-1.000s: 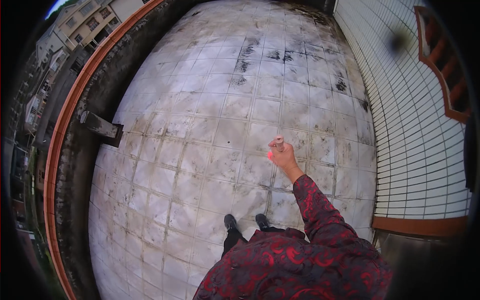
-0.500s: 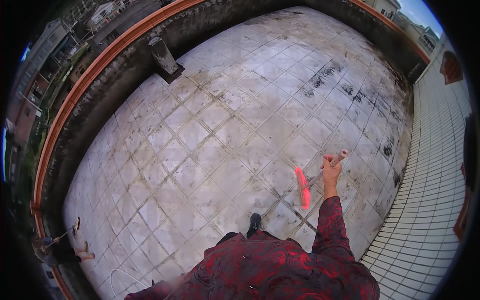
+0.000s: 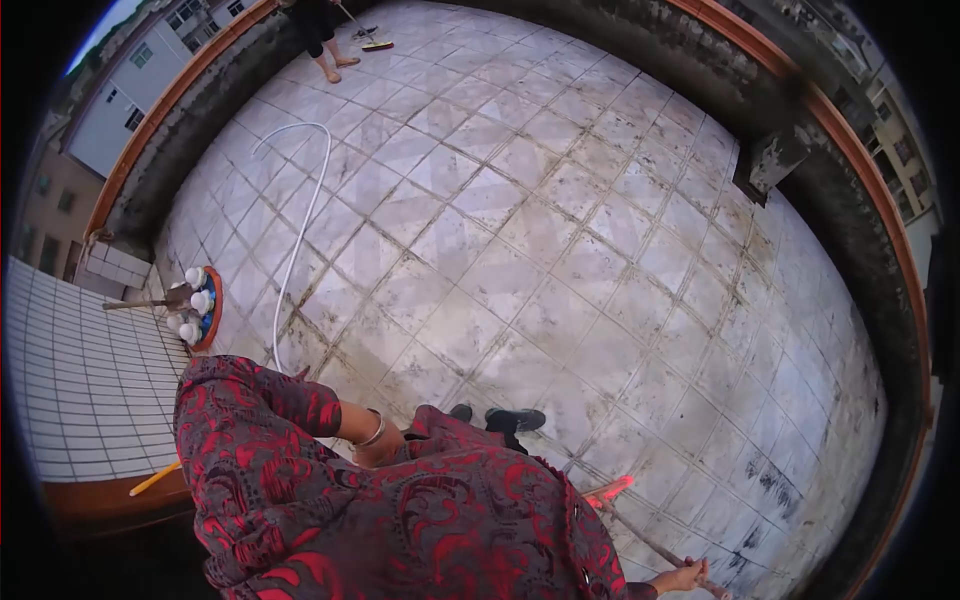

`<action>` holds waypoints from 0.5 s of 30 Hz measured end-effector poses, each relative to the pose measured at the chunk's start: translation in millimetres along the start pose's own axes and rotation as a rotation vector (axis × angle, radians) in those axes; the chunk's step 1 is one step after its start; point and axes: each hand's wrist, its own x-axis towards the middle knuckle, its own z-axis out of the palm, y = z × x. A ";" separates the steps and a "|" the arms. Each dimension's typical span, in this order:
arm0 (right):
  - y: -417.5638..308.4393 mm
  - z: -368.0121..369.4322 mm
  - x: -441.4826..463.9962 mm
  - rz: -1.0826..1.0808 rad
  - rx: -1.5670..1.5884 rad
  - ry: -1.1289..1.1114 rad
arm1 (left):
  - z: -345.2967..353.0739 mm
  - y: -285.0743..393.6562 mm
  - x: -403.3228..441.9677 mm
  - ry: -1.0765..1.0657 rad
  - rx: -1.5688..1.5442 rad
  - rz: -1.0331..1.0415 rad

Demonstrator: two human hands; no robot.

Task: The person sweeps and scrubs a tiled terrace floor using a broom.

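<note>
At the bottom right, my right hand is closed around the pole of a broom with a bright red-pink head. The pole slants from the head, which is low by the floor beside my jacket, to my hand, and its end sticks out beyond it. My left hand, with a bracelet at the wrist, is bent in against the front of my patterned jacket. Folds of cloth hide its fingers. My dark shoes stand on the tiled floor.
A white hose curves over the tiles on the left. Near the white tiled wall stands an orange-rimmed tub with several white objects and a shovel. Another person stands far off with a broom. A parapet edges the roof.
My view has swung left, bringing the hose, the tub and my left arm into sight. My right hand and the broom now appear lower in view, still held together.
</note>
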 end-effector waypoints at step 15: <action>13.0 116.4 -69.7 -0.699 -0.373 -0.672 | 145.8 9.4 -54.8 0.313 -0.247 -0.301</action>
